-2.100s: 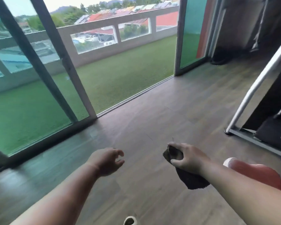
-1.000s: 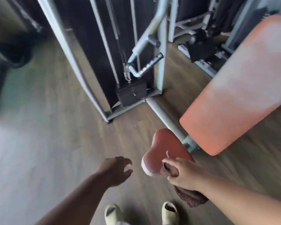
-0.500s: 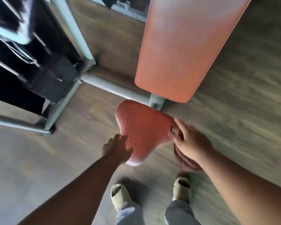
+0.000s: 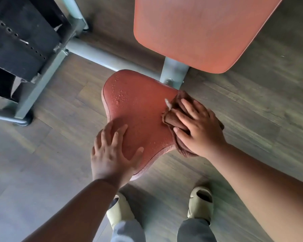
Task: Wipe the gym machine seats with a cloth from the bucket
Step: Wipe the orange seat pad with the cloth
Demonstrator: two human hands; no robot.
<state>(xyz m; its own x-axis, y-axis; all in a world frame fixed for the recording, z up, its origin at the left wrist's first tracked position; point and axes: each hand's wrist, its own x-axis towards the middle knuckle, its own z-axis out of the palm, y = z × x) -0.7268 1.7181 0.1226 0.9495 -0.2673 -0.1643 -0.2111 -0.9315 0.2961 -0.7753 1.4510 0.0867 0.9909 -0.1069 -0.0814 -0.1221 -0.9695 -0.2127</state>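
A small red-brown machine seat (image 4: 138,109), beaded with water drops, sits low in the middle of the view. My right hand (image 4: 198,126) presses a crumpled brown cloth (image 4: 173,110) flat against the seat's right edge. My left hand (image 4: 112,152) lies spread, palm down, on the seat's near left corner and holds nothing. Above the seat rises the large orange backrest pad (image 4: 196,30). No bucket is in view.
A grey steel frame tube (image 4: 98,55) and post (image 4: 173,72) carry the seat. A black weight stack (image 4: 19,37) in a grey frame stands at the upper left. Wooden floor (image 4: 252,105) surrounds the machine. My two feet in pale slippers (image 4: 199,203) stand just below the seat.
I turned from the balcony window to the machine and bent over its seat. My right hand brought the cloth onto the seat; my left hand flattened on the near corner.
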